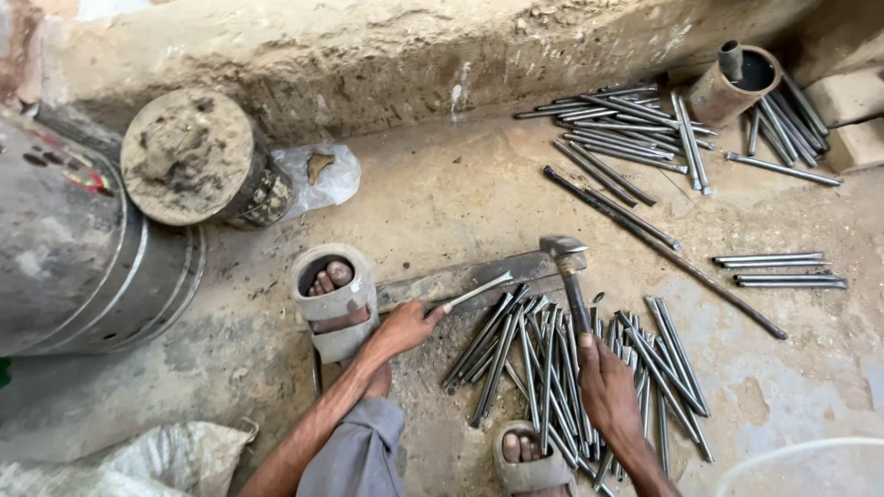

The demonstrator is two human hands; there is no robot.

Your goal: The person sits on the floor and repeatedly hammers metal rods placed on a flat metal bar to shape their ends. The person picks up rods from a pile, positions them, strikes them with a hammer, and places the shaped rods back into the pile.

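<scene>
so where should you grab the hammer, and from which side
Probably low on the handle, from the near side, as the right hand does. The hammer points its heavy head away, and a low grip gives swing room above the rods.

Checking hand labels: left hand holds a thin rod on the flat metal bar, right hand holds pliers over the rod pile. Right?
Not quite. The head view shows the right hand holding a hammer, not pliers. The rest stands: the left hand holds a thin rod on the flat metal bar, above the rod pile.
</scene>
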